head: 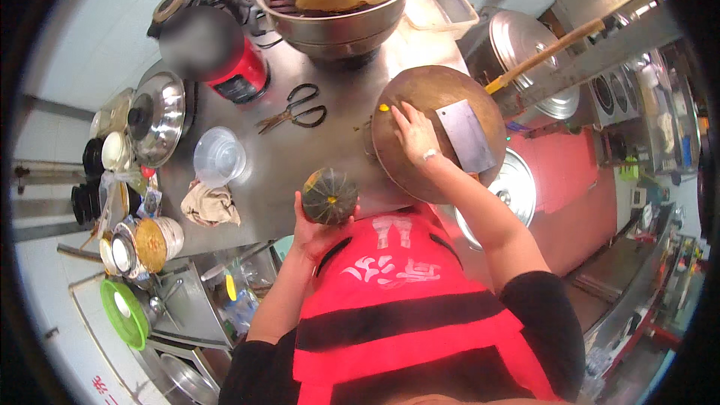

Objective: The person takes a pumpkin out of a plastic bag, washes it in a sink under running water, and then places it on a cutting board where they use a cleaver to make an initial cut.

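Observation:
A small dark green pumpkin (330, 198) with a yellow spot in its middle rests in my left hand (315, 236), just in front of my apron. My left fingers curl around its sides. My right hand (416, 134) is over a round wooden chopping block (405, 90), fingers extended and slightly apart, with nothing visible in them. Close to its fingertips lies a small yellow scrap (384, 107). To the right of that hand, a cleaver (466, 134) lies flat on the block, its handle partly hidden behind my forearm.
Black-handled scissors (298, 109), a clear plastic tub (219, 156) and a beige cloth (210, 203) lie on the steel table (332, 143). A large steel bowl (337, 34) stands at the back, beside a red container (244, 76). A wooden pole (545, 55) slants at the right.

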